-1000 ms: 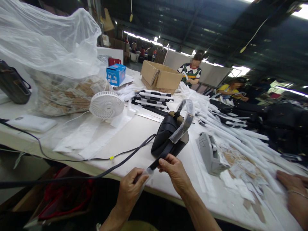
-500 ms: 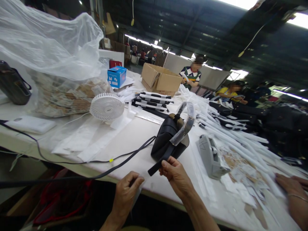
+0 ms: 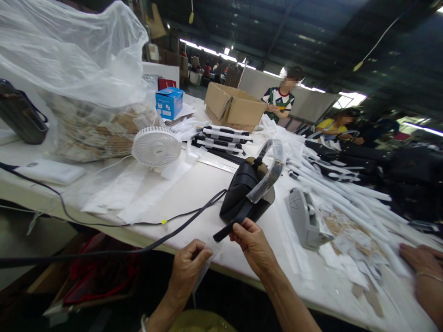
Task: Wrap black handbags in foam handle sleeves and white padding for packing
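Note:
A black bag (image 3: 237,191) stands near the table's front edge, its arched handle (image 3: 268,177) wrapped in clear plastic. My right hand (image 3: 251,240) pinches a flat black strap (image 3: 226,230) at the front of the bag; the strap's free end points left. Left of that end, my left hand (image 3: 188,265) is closed on a thin strip of clear film (image 3: 201,276) hanging below the fingers. A long black cord (image 3: 173,235) runs left from the bag.
On the table (image 3: 183,203) are a white fan (image 3: 157,146), a grey tape dispenser (image 3: 306,219), an open carton (image 3: 233,106) and wrapped white strips (image 3: 332,193). Another person's hand (image 3: 420,263) rests at the right edge; people work behind.
The view has shifted slightly. My left hand has moved a little toward the strap's end, and more clear film shows below it. My right hand keeps its hold.

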{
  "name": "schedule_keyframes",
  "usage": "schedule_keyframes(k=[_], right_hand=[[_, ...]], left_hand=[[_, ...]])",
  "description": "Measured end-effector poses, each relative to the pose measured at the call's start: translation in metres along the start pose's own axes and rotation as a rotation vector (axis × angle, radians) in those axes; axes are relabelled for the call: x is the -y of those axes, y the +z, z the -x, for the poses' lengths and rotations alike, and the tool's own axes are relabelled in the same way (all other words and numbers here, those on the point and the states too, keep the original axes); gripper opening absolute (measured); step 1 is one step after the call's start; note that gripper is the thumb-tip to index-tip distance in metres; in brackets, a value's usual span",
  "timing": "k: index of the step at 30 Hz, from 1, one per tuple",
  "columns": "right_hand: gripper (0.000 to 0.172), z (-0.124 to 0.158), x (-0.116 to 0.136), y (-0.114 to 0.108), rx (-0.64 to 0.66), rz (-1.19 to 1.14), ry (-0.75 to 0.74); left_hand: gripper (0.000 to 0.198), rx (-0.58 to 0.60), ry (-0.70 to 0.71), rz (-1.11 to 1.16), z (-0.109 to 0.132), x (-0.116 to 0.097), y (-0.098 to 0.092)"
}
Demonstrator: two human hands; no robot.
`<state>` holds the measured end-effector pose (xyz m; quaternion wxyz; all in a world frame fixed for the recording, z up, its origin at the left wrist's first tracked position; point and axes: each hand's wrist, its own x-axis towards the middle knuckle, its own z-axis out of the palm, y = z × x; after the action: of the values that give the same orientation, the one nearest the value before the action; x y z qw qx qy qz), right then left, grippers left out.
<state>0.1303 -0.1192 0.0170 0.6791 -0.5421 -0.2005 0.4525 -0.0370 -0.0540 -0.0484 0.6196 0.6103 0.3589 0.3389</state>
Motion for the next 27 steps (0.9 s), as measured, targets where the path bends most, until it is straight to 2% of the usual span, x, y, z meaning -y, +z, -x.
schedule_keyframes(k=[5, 12, 21, 27], right_hand=[[0.03, 0.001, -0.001, -0.005, 0.028, 0.08, 0.0], [0.03, 0.0, 0.004, -0.008, 0.05, 0.175, 0.0], [0.031, 0.0, 0.007, -0.016, 0.082, 0.25, 0.016], [0.047, 0.005, 0.006, -0.022, 0.022, 0.129, 0.083]], left_hand=[[0.033, -0.059, 0.026, 0.005, -0.001, -0.003, 0.0], [0.035, 0.048, 0.11, -0.016, 0.001, -0.012, 0.004], [0.027, 0.01, 0.126, -0.083, -0.017, -0.035, 0.029], [0.026, -0.012, 0.133, -0.05, -0.036, -0.048, 0.043]])
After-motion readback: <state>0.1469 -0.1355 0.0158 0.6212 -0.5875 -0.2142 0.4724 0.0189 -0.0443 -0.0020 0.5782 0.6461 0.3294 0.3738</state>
